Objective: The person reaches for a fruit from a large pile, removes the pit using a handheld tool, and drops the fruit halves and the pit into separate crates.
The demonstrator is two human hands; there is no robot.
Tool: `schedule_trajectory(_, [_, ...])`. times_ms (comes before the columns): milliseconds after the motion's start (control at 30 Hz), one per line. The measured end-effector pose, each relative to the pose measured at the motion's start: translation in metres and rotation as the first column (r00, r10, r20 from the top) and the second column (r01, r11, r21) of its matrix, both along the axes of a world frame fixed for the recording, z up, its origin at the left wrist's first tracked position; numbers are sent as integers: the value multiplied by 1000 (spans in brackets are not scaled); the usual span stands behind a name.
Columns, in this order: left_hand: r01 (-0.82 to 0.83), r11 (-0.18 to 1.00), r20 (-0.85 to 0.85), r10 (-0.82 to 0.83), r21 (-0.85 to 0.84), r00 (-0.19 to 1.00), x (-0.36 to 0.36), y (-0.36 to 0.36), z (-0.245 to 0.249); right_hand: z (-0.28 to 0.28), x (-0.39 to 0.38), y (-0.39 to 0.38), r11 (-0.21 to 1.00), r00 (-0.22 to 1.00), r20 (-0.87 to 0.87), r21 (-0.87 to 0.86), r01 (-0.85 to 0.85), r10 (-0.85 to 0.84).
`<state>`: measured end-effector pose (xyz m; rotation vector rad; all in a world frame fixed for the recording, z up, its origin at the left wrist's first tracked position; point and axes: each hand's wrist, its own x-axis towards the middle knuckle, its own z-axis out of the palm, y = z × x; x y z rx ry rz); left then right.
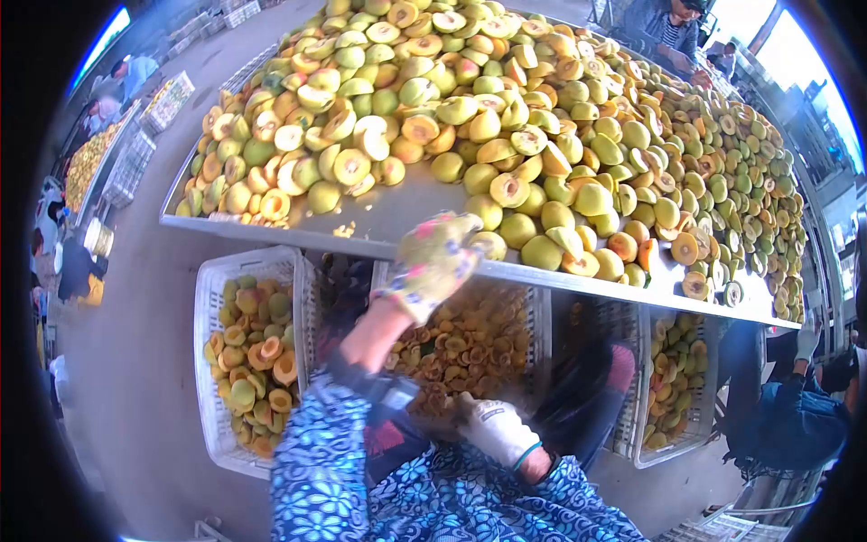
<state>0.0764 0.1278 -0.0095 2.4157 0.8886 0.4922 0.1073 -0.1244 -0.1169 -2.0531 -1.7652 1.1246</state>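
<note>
The metal worktop (406, 200) bears a broad heap of cut fruit (506, 108), above a white crate (543, 339) of fruit pieces. The left hand (435, 262) is at the worktop's front edge beside one fruit (489, 246), the right hand (498, 432) low by the crate; I cannot tell whether either grip is grasping anything.

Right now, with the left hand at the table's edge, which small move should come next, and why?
Probably close the left hand on the fruit right beside it: that piece sits at the front edge of the table, within easy reach, and no firm grip on it can be made out.
</note>
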Motion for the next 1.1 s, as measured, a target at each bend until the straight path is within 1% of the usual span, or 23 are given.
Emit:
schedule_trajectory(100, [-8, 998, -252, 22, 59, 968, 58, 1, -23, 4, 5, 5, 1000, 999, -28, 0, 18, -18])
schedule_trajectory(167, [16, 999, -246, -3, 52, 969, 64, 10, -27, 8, 11, 8, 999, 999, -17, -22, 28, -29])
schedule_trajectory(233, [27, 999, -196, -17, 48, 980, 59, 14, -24, 6, 15, 6, 992, 998, -17, 103, 69, -67])
schedule_trajectory(267, [-10, 998, -181, 0, -58, 983, 52, 17, -19, 11, 17, 6, 992, 997, -25, 106, 74, -72])
schedule_trajectory(300, [-49, 985, -167, 21, -167, 986, 42, 21, -13, 17, 22, 4, 986, 986, -102, 92, 141, -131])
schedule_trajectory(333, [-8, 864, 139, 90, -503, 986, 26, 37, -28, 26, 26, 6, 976, 966, -176, 74, 204, -188])
schedule_trajectory(367, [141, 648, 385, 252, -749, 888, 10, 48, -32, 31, 28, 7, 976, 965, -180, 73, 206, -190])
schedule_trajectory(433, [230, 638, 523, 318, -735, 791, -18, 56, -27, 37, 28, 7, 908, 847, -411, 94, 408, -338])
schedule_trajectory(467, [62, 830, 552, 310, -554, 774, -17, 52, -26, 40, 29, 10, 894, 825, -452, 118, 432, -339])
schedule_trajectory(500, [66, 831, 551, 305, -552, 776, -13, 46, -22, 48, 29, 12, 890, 805, -458, 63, 452, -377])
schedule_trajectory(533, [-99, 938, 350, 220, -334, 910, -7, 37, -11, 48, 28, 14, 879, 807, -448, 88, 469, -386])
schedule_trajectory(567, [-192, 980, 105, 197, -58, 975, 0, 27, 0, 49, 25, 16, 869, 809, -437, 113, 482, -393])
schedule_trajectory(600, [-170, 981, -84, 163, -97, 983, 10, 16, 10, 51, 21, 17, 870, 813, -435, 116, 478, -388])
schedule_trajectory(633, [-149, 987, -231, 131, -62, 964, 21, 9, 12, 53, 18, 17, 873, 821, -417, 116, 473, -390])
schedule_trajectory(700, [-163, 986, -213, 166, 34, 963, 43, 7, -21, 54, 14, 14, 882, 840, -405, 146, 449, -361])
schedule_trajectory(733, [-162, 986, -202, 165, 33, 965, 48, 10, -19, 54, 13, 13, 881, 844, -396, 152, 448, -361])
schedule_trajectory(800, [-113, 992, -320, 91, -49, 943, 53, 15, -18, 54, 11, 8, 896, 842, -438, 154, 416, -316])
schedule_trajectory(833, [-89, 996, -234, 86, -2, 968, 47, 18, -25, 52, 12, 6, 897, 841, -438, 150, 417, -318])
schedule_trajectory(900, [-160, 951, -256, 91, -264, 962, 30, 27, -4, 49, 14, 4, 880, 811, -474, 140, 454, -343])
schedule_trajectory(933, [-59, 863, 56, 101, -501, 993, 16, 36, -13, 47, 17, 2, 865, 782, -510, 134, 483, -357])
schedule_trajectory(967, [113, 736, 347, 173, -667, 922, 2, 43, -21, 46, 20, 2, 847, 748, -548, 126, 516, -374])
schedule_trajectory(1033, [459, 523, 641, 241, -718, 729, -24, 38, 10, 49, 28, 0, 838, 597, -687, -32, 544, -414])
schedule_trajectory(1100, [685, 376, 774, 411, -625, 481, -41, 23, 18, 66, 34, 5, 830, 428, -775, -214, 515, -465])
